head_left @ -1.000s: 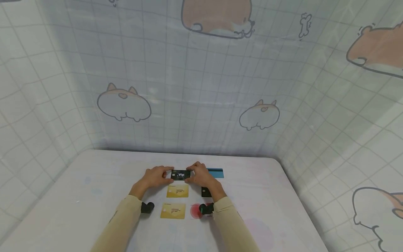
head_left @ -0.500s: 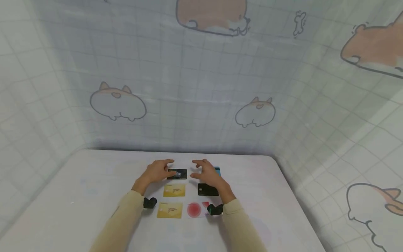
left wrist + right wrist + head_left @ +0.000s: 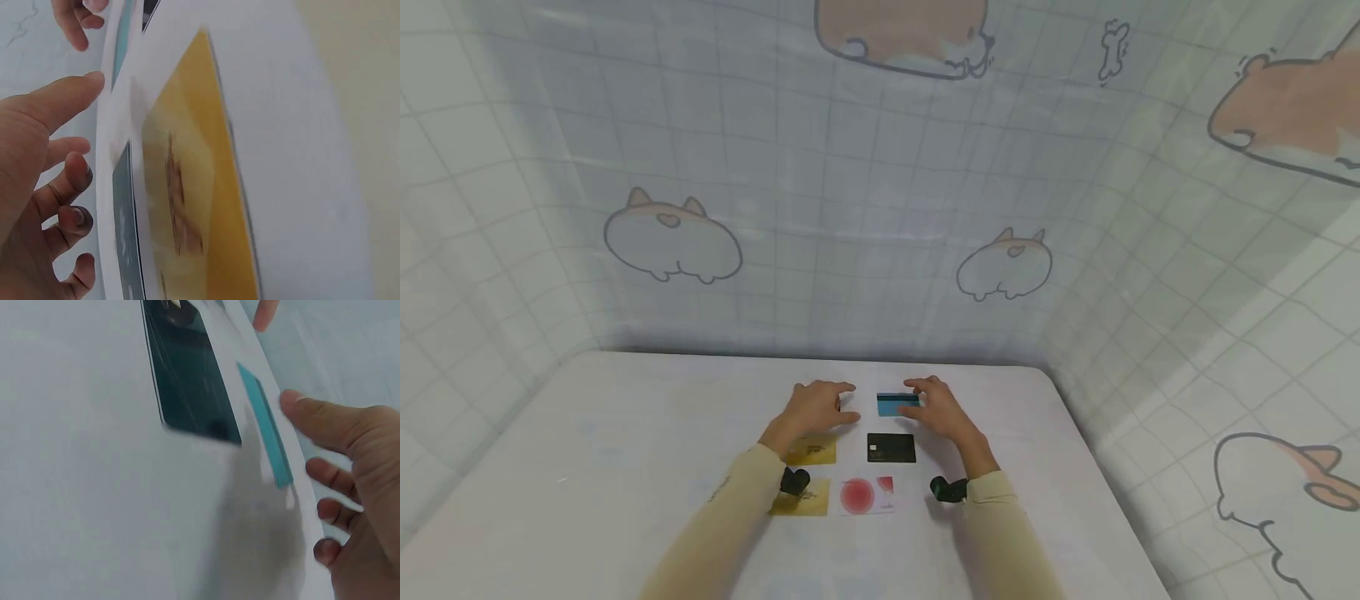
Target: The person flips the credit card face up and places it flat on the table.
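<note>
My left hand (image 3: 814, 407) hovers just left of the blue card (image 3: 889, 406), thumb and forefinger spread and nothing between them. My right hand (image 3: 942, 410) is at that card's right end; its thumb overlaps the card in the head view. In the right wrist view the right thumb (image 3: 312, 419) stands off beside the blue card (image 3: 265, 428). A dark card (image 3: 127, 219) lies beneath the left hand, which hides it in the head view. Closer to me, a black card (image 3: 891, 448) lies flat below the blue one.
Two yellow cards (image 3: 817, 451) lie partly behind the left forearm. A white card with a red circle (image 3: 867, 496) is nearest me on the right. Dark wrist devices sit at both cuffs. A patterned cloth wall (image 3: 850, 250) rises behind the white table (image 3: 662, 433).
Both hands were at the ends of the black Vip card. They let go of it, spread apart and moved right to either side of the blue card. The head view also shifted slightly.
</note>
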The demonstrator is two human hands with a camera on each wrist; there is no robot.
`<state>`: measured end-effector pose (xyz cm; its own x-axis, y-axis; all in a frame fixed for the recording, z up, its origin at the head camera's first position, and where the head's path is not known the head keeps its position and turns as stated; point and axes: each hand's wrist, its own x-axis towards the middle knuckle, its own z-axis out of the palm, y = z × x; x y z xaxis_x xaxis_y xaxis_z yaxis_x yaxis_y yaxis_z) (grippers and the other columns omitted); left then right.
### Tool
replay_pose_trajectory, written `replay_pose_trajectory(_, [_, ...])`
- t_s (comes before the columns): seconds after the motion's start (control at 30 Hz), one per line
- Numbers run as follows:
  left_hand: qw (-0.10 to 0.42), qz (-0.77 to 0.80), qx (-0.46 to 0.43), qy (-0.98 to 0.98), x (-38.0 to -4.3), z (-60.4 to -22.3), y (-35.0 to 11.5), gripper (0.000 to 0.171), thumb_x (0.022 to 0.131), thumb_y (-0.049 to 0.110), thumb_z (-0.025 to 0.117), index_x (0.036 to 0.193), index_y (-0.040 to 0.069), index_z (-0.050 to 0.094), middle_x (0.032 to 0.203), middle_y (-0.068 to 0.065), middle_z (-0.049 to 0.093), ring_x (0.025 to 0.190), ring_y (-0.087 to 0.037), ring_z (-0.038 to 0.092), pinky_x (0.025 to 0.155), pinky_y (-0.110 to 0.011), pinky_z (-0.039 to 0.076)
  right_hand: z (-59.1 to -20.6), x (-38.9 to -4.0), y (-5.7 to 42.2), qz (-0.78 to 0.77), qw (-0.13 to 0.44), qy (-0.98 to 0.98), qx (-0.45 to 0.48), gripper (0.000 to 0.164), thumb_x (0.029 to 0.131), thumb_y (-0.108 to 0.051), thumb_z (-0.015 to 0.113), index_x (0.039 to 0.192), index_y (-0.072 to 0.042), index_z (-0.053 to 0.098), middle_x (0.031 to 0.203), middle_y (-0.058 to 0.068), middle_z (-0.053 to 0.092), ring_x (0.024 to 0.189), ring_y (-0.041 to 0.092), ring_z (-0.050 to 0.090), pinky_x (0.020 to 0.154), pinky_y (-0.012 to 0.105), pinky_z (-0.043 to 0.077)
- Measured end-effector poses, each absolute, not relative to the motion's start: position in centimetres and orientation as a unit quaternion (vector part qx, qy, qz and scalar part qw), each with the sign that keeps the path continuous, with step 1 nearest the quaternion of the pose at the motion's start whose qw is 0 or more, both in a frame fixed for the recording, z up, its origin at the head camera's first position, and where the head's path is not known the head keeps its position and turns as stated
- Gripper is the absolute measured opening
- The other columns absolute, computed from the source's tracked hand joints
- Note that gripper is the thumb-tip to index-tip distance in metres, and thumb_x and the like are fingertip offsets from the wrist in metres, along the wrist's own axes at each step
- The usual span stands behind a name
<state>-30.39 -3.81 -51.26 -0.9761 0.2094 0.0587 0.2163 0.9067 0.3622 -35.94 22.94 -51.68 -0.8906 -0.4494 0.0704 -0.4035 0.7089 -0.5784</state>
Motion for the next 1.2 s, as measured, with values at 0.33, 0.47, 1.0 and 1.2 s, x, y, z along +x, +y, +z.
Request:
replay_pose_trajectory(0.33, [-0.009,-0.164,-0.105,-0.981,-30.7,-51.1,-0.8,0.060,0.087,0.052,0.074,0.136,0.020,0.063,0.102,0.001,0.073,0.106,-0.024,0.065,0.100,-0.063,0.037,-52.1,-36.5,24.6,-0.270,0.077,0.942,-0.185,0.060,0.085,-0.034,0.081,0.138,-0.015,0.061,0.123,0.007,0.056,0.117,0.028,0.048,0.101,0.050,0.044])
replay_pose_trajectory(0.47, [-0.003,-0.168,-0.104,-0.980,-30.9,-51.4,-0.1,0.060,0.088,0.051,0.074,0.136,0.018,0.063,0.124,-0.003,0.070,0.116,-0.028,0.063,0.102,-0.062,0.036,-52.1,-36.6,24.9,-0.280,0.081,0.938,-0.189,0.057,0.085,-0.033,0.081,0.137,-0.016,0.062,0.123,0.009,0.055,0.117,0.029,0.049,0.100,0.053,0.044])
replay_pose_trajectory(1.0, [-0.009,-0.146,-0.104,-0.984,-31.1,-51.8,1.6,0.059,0.089,0.049,0.073,0.138,0.020,0.061,0.119,-0.001,0.072,0.112,-0.026,0.064,0.101,-0.058,0.037,-51.7,-36.0,24.8,-0.245,0.091,0.949,-0.175,0.048,0.083,-0.032,0.083,0.124,-0.017,0.063,0.124,0.012,0.051,0.118,0.032,0.044,0.098,0.054,0.043])
replay_pose_trajectory(1.2, [0.001,-0.152,-0.098,-0.984,-31.1,-51.8,2.4,0.055,0.091,0.044,0.073,0.136,0.017,0.061,0.124,-0.005,0.070,0.112,-0.028,0.064,0.101,-0.058,0.038,-51.9,-35.8,25.2,-0.248,0.086,0.949,-0.172,0.049,0.084,-0.035,0.083,0.125,-0.018,0.062,0.130,0.014,0.046,0.120,0.033,0.042,0.099,0.055,0.042])
